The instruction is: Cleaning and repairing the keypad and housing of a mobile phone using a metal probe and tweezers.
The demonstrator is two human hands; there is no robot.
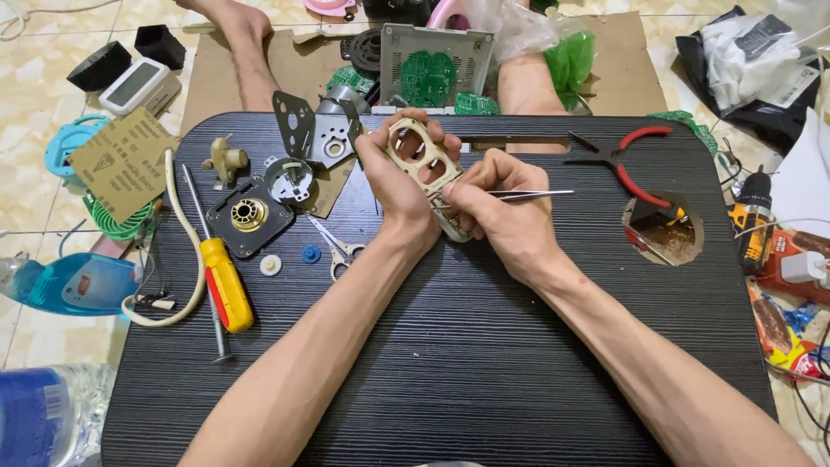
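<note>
Mid-disassembly, by the look of it: held above the middle of the dark wood-grain laminate desk (450, 346), toward its far edge, a cream plastic frame with rounded cut-out openings (421, 158), gripped in the closed left hand (399, 173). Closed too, the right hand (501, 203), pinching slim steel tweezers (527, 195) whose working end is hidden between hand and frame, so contact impossible to confirm. Already stripped out and spread over the far left part of the desk: a black square plate with a brass-coloured ribbed hub (249, 216), a grey stamped-metal bracket with holes (313, 131), a small white plastic gear (271, 265), a small blue plastic gear (311, 254). Near the left edge, a yellow-and-red-handled screwdriver with a long steel shaft (220, 281) and a cream rubbery cable looped in a curve (177, 251); small steel scissors (335, 246) just beside the left forearm. Near the far right corner, red-handled pliers (627, 160). Probably still left: picking out whatever sits inside the frame; no reassembly visible.
</note>
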